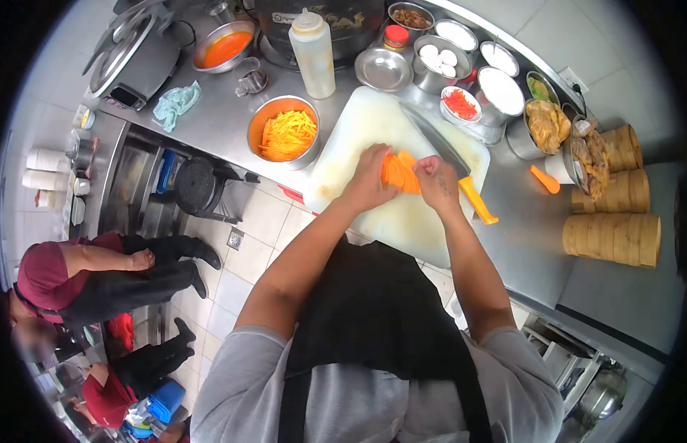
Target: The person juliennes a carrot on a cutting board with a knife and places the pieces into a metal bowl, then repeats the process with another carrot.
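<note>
Orange carrot slices (399, 172), one small stack, lie in the middle of the one white cutting board (358, 125), between the left hand (369, 179) and the right hand (437, 182). One knife (435, 142) with an orange handle rests on the board, just beside the right hand. One metal bowl (256, 127) of carrot strips (288, 134) stands left of the board, and three bamboo steamers (613, 238) lie at the right. The table (520, 244) is grey steel. Beside it is a tiled floor (247, 258), where two people in red shirts (70, 269) are. Both wrists are bent down, the fingers pressed together and pinching the stack from both sides.
</note>
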The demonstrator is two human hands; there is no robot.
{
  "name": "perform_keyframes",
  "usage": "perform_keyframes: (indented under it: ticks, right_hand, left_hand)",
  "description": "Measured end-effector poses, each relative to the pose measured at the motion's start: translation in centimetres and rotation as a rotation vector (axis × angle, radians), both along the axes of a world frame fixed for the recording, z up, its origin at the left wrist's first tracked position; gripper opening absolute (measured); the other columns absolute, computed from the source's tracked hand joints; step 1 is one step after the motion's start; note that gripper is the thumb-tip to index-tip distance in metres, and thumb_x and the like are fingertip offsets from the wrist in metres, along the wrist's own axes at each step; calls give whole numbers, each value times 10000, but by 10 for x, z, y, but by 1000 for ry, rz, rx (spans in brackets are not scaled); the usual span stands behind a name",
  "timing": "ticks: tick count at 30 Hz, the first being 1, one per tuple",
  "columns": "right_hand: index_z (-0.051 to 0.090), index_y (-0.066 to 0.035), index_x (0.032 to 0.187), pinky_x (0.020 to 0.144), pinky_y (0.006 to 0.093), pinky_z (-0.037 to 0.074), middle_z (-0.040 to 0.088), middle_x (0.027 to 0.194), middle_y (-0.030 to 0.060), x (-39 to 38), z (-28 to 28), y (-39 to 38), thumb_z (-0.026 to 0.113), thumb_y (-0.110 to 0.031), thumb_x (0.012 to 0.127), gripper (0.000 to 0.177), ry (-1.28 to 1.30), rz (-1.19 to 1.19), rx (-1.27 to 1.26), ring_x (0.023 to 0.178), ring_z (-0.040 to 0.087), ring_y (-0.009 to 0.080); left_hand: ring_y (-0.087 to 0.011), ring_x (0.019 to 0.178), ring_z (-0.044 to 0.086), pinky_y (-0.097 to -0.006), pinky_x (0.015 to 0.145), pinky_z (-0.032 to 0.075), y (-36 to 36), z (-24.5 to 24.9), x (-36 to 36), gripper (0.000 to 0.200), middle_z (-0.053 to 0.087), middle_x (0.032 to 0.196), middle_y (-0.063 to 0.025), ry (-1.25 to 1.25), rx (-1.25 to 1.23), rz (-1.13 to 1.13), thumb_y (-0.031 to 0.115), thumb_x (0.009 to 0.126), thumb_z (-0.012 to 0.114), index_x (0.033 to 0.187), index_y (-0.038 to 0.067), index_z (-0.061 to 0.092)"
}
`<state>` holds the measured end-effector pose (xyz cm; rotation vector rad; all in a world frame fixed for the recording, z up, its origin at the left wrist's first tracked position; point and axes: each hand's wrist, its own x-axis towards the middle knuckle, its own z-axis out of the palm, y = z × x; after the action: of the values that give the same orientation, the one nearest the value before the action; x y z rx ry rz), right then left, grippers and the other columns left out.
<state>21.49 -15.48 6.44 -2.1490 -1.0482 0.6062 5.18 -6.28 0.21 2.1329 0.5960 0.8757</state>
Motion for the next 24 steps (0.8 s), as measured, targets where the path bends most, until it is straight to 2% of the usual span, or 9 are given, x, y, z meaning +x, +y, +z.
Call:
perform_keyframes:
  ticks: [2, 9, 11, 18, 21, 24]
  right_hand:
    - [704, -23, 960, 741, 368, 547, 738, 876, 135, -10, 4, -7, 676, -203, 886, 197, 44, -17, -12, 799, 719, 272]
    - [701, -16, 955, 745, 396, 553, 739, 844, 126, -28, -5, -14, 685, -206, 883, 203, -94, -38, -31, 788, 720, 289]
    - [700, -18, 947, 741, 409, 554, 736, 831, 126, -30, -9, -15, 684, -201, 880, 196, -108, -50, -20, 783, 718, 297]
    - [696, -29, 921, 733, 417, 551, 729, 810, 122, -32, -9, -12, 690, -199, 871, 177, -144, -45, -19, 775, 713, 310]
    - [700, -38, 913, 710, 394, 550, 735, 817, 122, -34, -7, -9, 697, -212, 872, 179, -195, -36, 3, 751, 717, 284]
    - [688, -42, 882, 748, 421, 540, 716, 876, 140, -40, -8, -3, 710, -195, 860, 156, -177, 10, -45, 832, 700, 318]
  left_hand:
    - [-406, 1353, 377, -471, 1130, 369, 2, 0, 0, 818, 426, 1407, -217, 80, -12, -39, 96, 693, 830, 1391, 1, 415]
    - [-393, 1333, 401, -439, 1132, 389, 0, 0, 3, 807, 415, 1376, -210, 152, -146, -30, 63, 697, 822, 1389, 5, 410]
    - [-393, 1342, 404, -426, 1130, 398, 0, -1, 2, 745, 402, 1373, -208, 149, -181, -19, 36, 717, 790, 1368, 15, 429]
    - [-416, 1353, 404, -437, 1126, 401, 3, -8, 1, 661, 400, 1359, -218, 124, -136, -16, 17, 744, 736, 1338, 31, 446]
    - [-424, 1349, 404, -442, 1123, 403, 5, -10, 0, 666, 400, 1357, -222, 112, -134, -51, 17, 744, 733, 1340, 28, 438]
    - [-430, 1350, 402, -450, 1119, 405, 6, -11, 0, 667, 398, 1358, -227, 107, -135, -54, 19, 743, 732, 1339, 17, 433]
